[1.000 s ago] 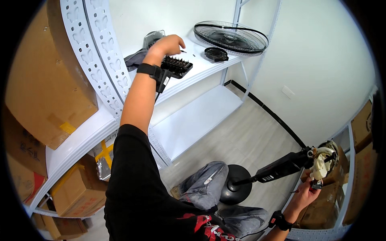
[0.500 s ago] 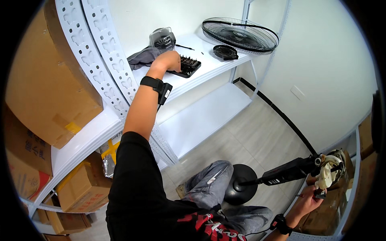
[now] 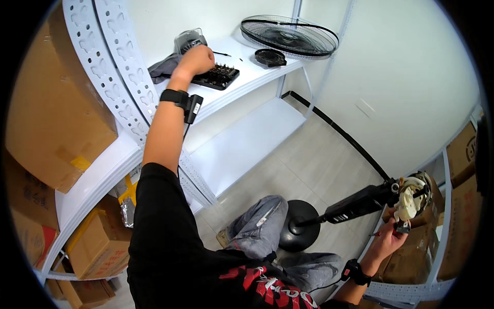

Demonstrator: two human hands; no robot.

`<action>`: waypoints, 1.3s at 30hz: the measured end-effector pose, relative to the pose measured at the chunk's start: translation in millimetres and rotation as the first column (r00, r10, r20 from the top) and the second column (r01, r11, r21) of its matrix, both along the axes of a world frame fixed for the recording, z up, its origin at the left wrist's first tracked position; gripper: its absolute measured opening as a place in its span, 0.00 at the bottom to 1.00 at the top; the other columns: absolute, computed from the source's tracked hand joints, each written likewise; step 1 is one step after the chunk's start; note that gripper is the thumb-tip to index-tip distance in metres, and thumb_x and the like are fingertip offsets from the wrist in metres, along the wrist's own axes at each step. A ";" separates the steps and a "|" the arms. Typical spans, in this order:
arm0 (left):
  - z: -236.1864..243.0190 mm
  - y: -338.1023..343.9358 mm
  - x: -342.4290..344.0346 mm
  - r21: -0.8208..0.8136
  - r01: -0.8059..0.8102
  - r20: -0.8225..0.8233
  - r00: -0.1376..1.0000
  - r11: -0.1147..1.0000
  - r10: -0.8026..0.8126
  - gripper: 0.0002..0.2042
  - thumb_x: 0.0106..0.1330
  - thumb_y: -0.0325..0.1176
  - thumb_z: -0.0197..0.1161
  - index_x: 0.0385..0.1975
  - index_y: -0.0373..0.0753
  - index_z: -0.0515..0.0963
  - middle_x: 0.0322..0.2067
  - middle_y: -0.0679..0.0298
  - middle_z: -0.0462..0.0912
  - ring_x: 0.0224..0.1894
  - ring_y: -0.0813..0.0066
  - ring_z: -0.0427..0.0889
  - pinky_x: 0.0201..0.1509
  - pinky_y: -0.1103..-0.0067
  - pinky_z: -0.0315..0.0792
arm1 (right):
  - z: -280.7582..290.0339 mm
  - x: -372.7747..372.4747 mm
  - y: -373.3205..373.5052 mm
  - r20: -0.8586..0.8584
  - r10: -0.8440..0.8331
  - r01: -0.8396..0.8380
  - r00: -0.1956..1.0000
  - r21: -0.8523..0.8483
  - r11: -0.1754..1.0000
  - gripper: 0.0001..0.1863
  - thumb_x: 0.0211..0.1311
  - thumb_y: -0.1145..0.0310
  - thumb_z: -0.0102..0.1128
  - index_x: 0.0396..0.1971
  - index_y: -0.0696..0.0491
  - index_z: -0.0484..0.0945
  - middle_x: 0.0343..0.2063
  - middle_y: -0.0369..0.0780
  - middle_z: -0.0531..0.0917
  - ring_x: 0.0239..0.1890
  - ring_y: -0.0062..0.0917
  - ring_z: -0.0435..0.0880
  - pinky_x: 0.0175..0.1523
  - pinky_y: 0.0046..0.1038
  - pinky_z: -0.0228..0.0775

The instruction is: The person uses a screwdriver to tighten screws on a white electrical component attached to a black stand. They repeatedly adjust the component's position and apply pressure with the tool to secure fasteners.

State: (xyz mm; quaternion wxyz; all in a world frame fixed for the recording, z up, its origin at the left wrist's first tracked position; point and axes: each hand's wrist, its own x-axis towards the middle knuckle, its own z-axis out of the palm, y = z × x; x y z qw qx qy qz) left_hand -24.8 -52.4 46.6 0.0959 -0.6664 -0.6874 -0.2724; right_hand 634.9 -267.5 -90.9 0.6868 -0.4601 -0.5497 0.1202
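Observation:
My left hand (image 3: 198,59) is closed over the far left part of a black screwdriver bit case (image 3: 222,77) with upright bits. Its fingertips face away, so what it holds, if anything, is hidden. At the lower right, my right hand (image 3: 387,241) is closed around a small black part (image 3: 402,226) below the fan's exposed motor (image 3: 409,203), which has cream-coloured pieces. A thin reddish item sticks out beside those fingers, too small to name. The motor tops a black fan stand (image 3: 355,203) that leans from its round base (image 3: 299,232).
On the white shelf (image 3: 252,77) lie a fan grille (image 3: 290,38), a round black part (image 3: 270,57), a grey cloth (image 3: 163,68) and a clear plastic case (image 3: 189,40). Cardboard boxes (image 3: 100,237) fill racks on both sides. A perforated upright (image 3: 123,62) stands left of my arm.
My left hand has lifted slightly from the bit case, showing more of it. My right hand keeps its hold by the motor. The whole view has shifted a little.

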 end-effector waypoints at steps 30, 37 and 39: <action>-152.3 -154.7 414.9 0.422 0.865 0.906 -0.405 0.272 -0.120 0.06 0.67 0.24 0.65 0.42 0.33 0.80 0.37 0.64 0.85 0.39 0.79 0.82 0.45 0.82 0.76 | 9.0 -38.7 -88.0 -0.149 -0.122 0.094 0.981 -0.179 0.979 0.04 0.68 0.78 0.54 0.41 0.57 0.75 0.37 0.40 0.84 0.21 0.11 0.69 0.25 0.16 0.64; -158.8 -160.0 413.7 0.460 0.852 0.838 -0.510 0.249 0.193 0.07 0.70 0.28 0.60 0.45 0.35 0.79 0.39 0.65 0.84 0.40 0.79 0.82 0.45 0.84 0.76 | 55.1 -53.1 -130.4 0.395 -0.302 0.238 0.868 0.204 0.950 0.28 0.75 0.48 0.47 0.39 0.63 0.78 0.39 0.49 0.82 0.38 0.33 0.79 0.46 0.32 0.72; -162.3 -162.1 416.3 0.494 0.843 0.807 -0.536 0.214 0.247 0.07 0.71 0.27 0.58 0.45 0.35 0.78 0.40 0.64 0.84 0.42 0.77 0.83 0.46 0.83 0.77 | 54.7 -64.9 -137.0 0.289 -0.249 0.165 0.924 0.287 0.944 0.31 0.71 0.43 0.52 0.39 0.64 0.78 0.37 0.49 0.82 0.36 0.33 0.80 0.41 0.30 0.74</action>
